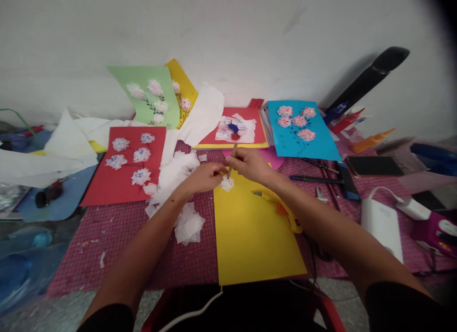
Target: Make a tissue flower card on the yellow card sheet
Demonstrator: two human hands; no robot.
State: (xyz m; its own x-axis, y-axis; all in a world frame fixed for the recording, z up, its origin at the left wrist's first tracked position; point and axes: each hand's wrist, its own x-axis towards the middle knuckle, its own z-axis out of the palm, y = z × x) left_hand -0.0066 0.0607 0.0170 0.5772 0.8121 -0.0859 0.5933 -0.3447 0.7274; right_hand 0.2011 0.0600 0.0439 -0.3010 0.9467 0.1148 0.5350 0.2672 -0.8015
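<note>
1. Currently, the small paper flower (227, 183) lies on the yellow sheet (257, 246), near its far left corner; take that flower as the clock's centre.
2. The thin brown stick (233, 158) slants over it, its foot at the flower and its top leaning toward one o'clock.
3. The right hand (250, 163), at two o'clock, pinches the stick. The left hand (205, 177), at nine o'clock, is curled with its fingers drawn in beside the stick's foot; whether they grip anything I cannot tell.
4. The step in hand looks like pressing or shaping the flower with the stick. By my judgement, the next move calls for light, steady pressure, with the left fingers keeping the flower from shifting.
5. At four o'clock the glue gun (273, 198) lies on the sheet, partly behind the right forearm (310, 199).
6. At nine o'clock, loose white paper (174, 176) is heaped on the surface (85, 256); a white paper stack (190, 223) lies between seven and eight.
7. Farther out are the red card (98, 191) just past nine, the green card (160, 75) near eleven and the blue card (323, 141) at two, all bearing flowers.
</note>
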